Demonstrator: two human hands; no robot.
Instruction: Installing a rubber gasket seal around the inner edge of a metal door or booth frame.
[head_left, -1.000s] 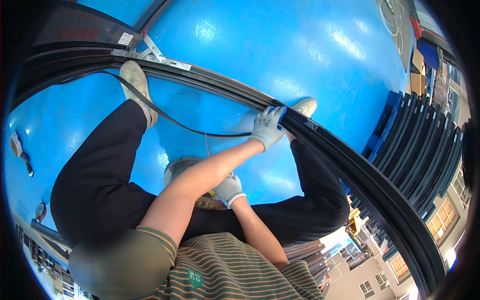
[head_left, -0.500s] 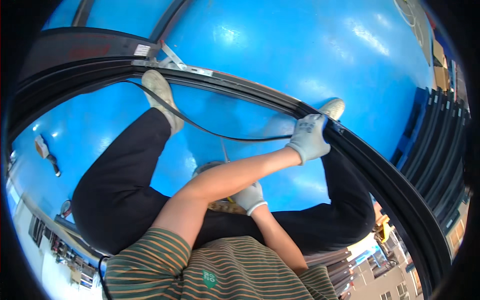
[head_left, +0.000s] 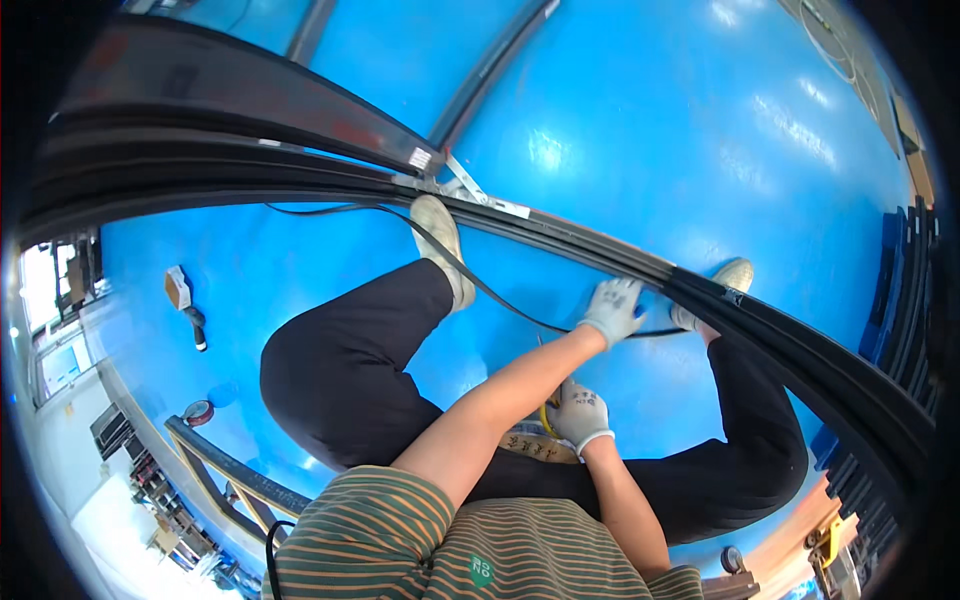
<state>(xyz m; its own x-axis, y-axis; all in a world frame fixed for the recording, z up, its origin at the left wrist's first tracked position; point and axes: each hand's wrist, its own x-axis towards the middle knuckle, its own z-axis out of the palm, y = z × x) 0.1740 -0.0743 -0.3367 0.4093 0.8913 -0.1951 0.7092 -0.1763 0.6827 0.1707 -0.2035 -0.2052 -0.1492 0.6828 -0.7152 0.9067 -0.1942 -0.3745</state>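
My left hand [head_left: 613,309], in a white glove with blue at the fingers, reaches across in front of me. Its fingers stretch toward the long black frame profile [head_left: 560,240], just short of its near edge. A thin black flexible strip [head_left: 500,300] curves from the profile's left part and passes under this hand. Closer to my lap, my gloved right hand [head_left: 582,414] is closed around a yellow-handled tool [head_left: 547,418]. A thin metal part points up from it; the tool's kind is mostly hidden by the hand.
A metal bracket [head_left: 465,182] joins the profile to a wide dark panel [head_left: 240,90]. My shoes [head_left: 436,235] touch or sit near the profile. A brush-like object [head_left: 185,300] and a tape roll [head_left: 198,412] lie left on the blue floor. Black profiles [head_left: 905,300] are stacked right.
My left hand has come off the profile, its fingers now straighter, and the strip shows on both sides of it. The view has shifted left; my right hand still holds the yellow-handled tool.
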